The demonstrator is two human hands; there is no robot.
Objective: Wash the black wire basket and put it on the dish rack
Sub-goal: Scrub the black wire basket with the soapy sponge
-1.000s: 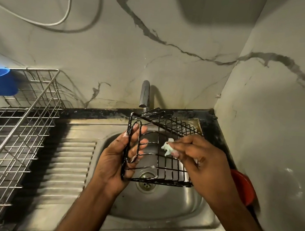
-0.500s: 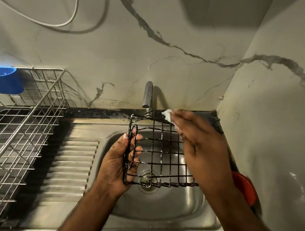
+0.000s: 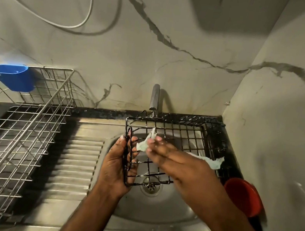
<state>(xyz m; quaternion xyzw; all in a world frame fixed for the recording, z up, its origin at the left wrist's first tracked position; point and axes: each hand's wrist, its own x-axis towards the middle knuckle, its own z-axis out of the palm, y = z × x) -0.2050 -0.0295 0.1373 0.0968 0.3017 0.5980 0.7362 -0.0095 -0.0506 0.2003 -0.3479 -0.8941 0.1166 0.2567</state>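
Observation:
The black wire basket (image 3: 181,136) hangs over the steel sink (image 3: 155,208), tipped so its grid bottom faces me. My left hand (image 3: 116,165) grips its left end, fingers hooked through the wires. My right hand (image 3: 173,158) is inside the basket, fingers closed on a pale green soapy cloth (image 3: 144,144) pressed near the left side. A second bit of pale cloth (image 3: 215,162) shows behind my right wrist. The silver dish rack (image 3: 15,136) stands on the left of the counter, apart from both hands.
A tap (image 3: 155,98) rises behind the basket; no water is seen running. A blue plastic cup (image 3: 14,76) hangs on the rack's back edge. A red bowl (image 3: 244,195) sits right of the sink by the side wall. The ribbed drainboard (image 3: 79,160) lies between sink and rack.
My right hand swept with the cloth from the basket's middle up to its far rim, then back down to the left side. The basket tilted a little in my left hand.

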